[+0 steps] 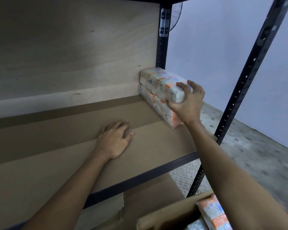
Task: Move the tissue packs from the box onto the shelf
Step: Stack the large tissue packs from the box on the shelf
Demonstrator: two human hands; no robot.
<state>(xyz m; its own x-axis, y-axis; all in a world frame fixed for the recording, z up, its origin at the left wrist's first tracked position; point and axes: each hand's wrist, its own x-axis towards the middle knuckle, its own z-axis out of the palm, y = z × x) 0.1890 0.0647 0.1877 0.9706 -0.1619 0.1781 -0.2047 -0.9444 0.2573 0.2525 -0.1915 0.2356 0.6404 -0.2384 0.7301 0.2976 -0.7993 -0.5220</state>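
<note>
Rm dim, flat light. Wall (223,47) on rt is plain pale blue-grey and meets floor (256,146) of grey speckled concrete. Shelf (140,178) frame is black metal. Front upright (244,80) w/ row of holes slants across view; rear upright (161,52) has a silver bracket (164,22). Pale plywood back panel (73,47), faint brighter patch mid. Wire fan grille (176,14) shows behind rear upright, at top.

The tissue packs (161,83) I stacked were white with orange patches. My shelf (73,146) was brown with black posts (249,77).
</note>
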